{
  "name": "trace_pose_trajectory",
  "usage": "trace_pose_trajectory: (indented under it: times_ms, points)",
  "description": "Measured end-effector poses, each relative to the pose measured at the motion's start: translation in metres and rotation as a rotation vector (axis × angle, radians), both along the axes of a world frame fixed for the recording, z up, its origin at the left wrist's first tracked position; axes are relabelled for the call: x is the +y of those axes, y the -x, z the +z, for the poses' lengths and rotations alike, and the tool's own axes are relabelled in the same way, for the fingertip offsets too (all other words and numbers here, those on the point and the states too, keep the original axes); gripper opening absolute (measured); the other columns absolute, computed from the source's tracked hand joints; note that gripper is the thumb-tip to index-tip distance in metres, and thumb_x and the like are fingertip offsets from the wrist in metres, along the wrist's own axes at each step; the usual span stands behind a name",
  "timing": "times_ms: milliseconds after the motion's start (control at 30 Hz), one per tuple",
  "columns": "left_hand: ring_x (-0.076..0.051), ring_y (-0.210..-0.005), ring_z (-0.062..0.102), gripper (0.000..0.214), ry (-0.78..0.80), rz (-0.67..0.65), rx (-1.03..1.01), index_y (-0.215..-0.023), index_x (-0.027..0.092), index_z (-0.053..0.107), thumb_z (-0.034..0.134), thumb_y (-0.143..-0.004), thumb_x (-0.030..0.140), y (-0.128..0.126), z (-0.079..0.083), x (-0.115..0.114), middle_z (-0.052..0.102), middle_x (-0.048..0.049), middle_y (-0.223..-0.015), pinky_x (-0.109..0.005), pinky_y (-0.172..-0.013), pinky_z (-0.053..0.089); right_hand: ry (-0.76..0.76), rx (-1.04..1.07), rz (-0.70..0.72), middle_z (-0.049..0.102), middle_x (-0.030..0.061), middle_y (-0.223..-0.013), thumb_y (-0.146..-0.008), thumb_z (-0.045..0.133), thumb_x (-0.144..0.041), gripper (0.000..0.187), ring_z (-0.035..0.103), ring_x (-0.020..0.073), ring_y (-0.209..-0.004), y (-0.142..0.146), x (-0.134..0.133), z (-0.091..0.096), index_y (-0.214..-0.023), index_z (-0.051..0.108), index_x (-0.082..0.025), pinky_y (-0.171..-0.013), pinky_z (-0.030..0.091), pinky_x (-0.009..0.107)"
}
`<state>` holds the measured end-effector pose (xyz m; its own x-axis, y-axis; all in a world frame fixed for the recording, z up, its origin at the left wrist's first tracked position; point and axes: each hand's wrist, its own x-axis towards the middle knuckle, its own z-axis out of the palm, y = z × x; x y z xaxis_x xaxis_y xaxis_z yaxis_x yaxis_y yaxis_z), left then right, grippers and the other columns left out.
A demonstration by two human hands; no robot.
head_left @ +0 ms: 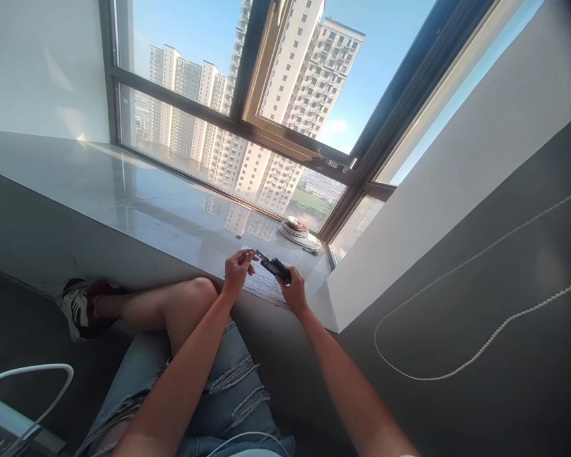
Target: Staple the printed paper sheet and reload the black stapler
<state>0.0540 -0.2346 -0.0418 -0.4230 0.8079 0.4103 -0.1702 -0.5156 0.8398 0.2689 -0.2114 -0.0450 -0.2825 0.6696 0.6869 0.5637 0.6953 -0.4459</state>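
In the head view, my right hand (294,289) is wrapped round the back end of a black stapler (278,268), which is held tilted above the window sill. Its top and bottom parts look spread apart, with a silver metal piece showing at the front. Close by that metal tip, the fingers of my left hand (238,271) are pinched together. Whatever sits between them is too small to make out. Under both hands lies a white sheet of paper (261,284) with writing on it, partly covered by the hands and stapler.
A stack of round dishes (295,228) stands by the window frame, with a small dark item (310,252) beside it. Another dark bit (238,237) lies on the glossy sill (171,219). A beaded cord (438,379) hangs at right. A white cable (52,366) loops at lower left.
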Motion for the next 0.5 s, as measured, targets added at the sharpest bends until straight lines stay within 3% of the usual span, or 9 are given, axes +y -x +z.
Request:
trace_pose_trajectory:
  times_ms: [133,367,500]
  points:
    - [-0.01,-0.046,0.054,0.037,-0.015,0.108,0.015,-0.106,0.018,0.073,0.065,-0.093,0.052,0.002,0.005,-0.006,0.078,-0.0065,-0.088,-0.024,-0.045,0.042,0.066,-0.048,-0.016,0.07,0.0075,-0.097,-0.092,0.064,-0.039,0.026,0.065,0.0249,-0.086,-0.001,0.004,-0.006,-0.11,0.062,-0.021,-0.079,0.052,0.036]
    - [-0.014,-0.051,0.056,0.027,-0.052,0.082,0.301,-0.095,0.025,0.083,0.072,-0.089,0.048,-0.008,0.002,-0.014,0.075,-0.0023,-0.075,-0.029,-0.06,0.049,0.095,-0.218,0.074,0.065,0.0074,-0.099,-0.089,0.07,-0.039,0.023,0.062,0.0239,-0.092,0.003,0.011,-0.01,-0.101,0.064,-0.02,-0.084,0.054,0.039]
    - [-0.015,-0.055,0.055,0.022,-0.091,0.044,0.397,-0.092,0.026,0.084,0.074,-0.087,0.045,-0.012,0.003,-0.019,0.076,-0.0034,-0.08,-0.029,-0.063,0.048,0.047,-0.198,0.081,0.065,0.0106,-0.113,-0.092,0.069,-0.044,0.036,0.062,0.027,-0.107,0.004,0.004,-0.003,-0.119,0.061,-0.022,-0.093,0.055,0.043]
